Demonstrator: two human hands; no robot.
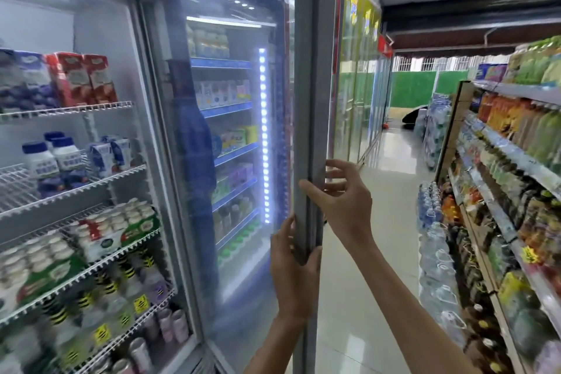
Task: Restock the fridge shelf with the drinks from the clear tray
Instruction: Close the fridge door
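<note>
The fridge door stands swung out, its grey edge straight ahead of me. My left hand is wrapped around that edge low down. My right hand rests on the same edge higher up, thumb on the near side and fingers spread on the far side. The open fridge at the left has white wire shelves with milk cartons, white bottles, yoghurt packs and cans. No clear tray is in view.
A second glass-door fridge shows through the open door. Further fridges line the aisle's left side. At the right, store shelves hold bottled drinks, with packs of water stacked on the tiled floor.
</note>
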